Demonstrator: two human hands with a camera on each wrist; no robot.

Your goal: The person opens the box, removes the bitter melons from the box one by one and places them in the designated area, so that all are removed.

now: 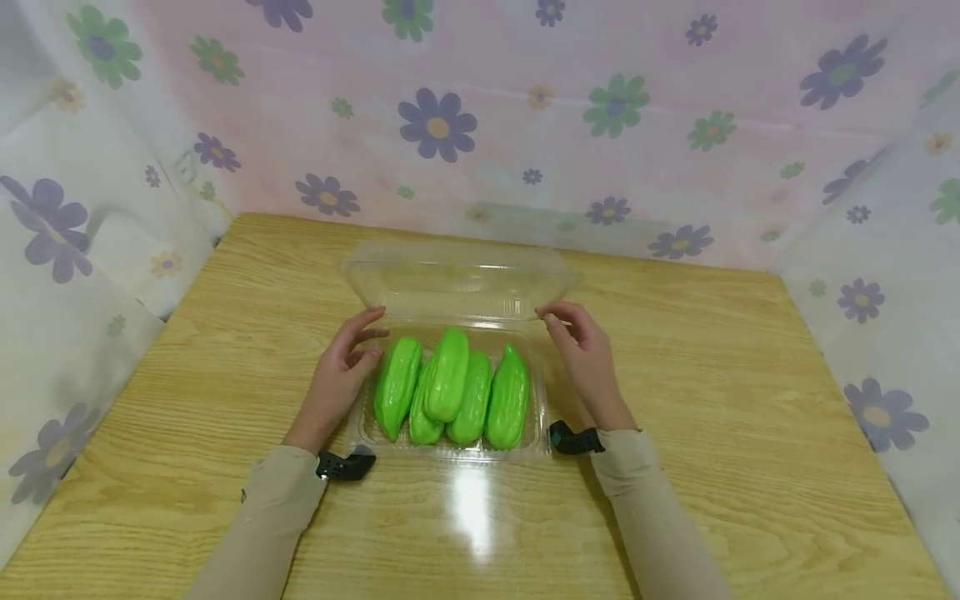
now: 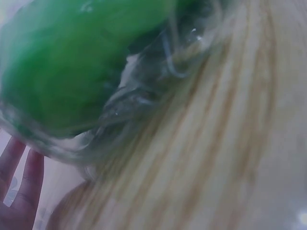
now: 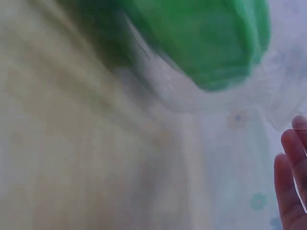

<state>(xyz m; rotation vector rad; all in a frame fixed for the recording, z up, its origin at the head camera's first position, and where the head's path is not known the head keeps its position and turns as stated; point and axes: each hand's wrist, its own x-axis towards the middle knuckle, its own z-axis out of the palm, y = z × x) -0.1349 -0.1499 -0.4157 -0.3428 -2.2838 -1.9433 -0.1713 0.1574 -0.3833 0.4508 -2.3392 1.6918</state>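
A clear plastic clamshell box [image 1: 542,442] lies on the table, its lid [image 1: 457,287] raised at the back. Inside the tray are several glossy bright green, ridged, elongated vegetables [image 1: 448,375], one lying on top of others. At the box's left side, my left hand [image 1: 341,371] has its fingers extended near the back corner and hinge. My right hand [image 1: 588,358] is at the right back corner, index finger and thumb close together at the lid's lower edge. In the right wrist view, its fingers [image 3: 286,187] look nearly straight beside the clear plastic. Both wrist views are blurred.
The wooden table [image 1: 712,400] extends on both sides of the box and in front of it. A flower-patterned curtain [image 1: 510,125] encloses the back and sides. Each wrist wears a black device, such as the one at the right wrist [image 1: 573,437].
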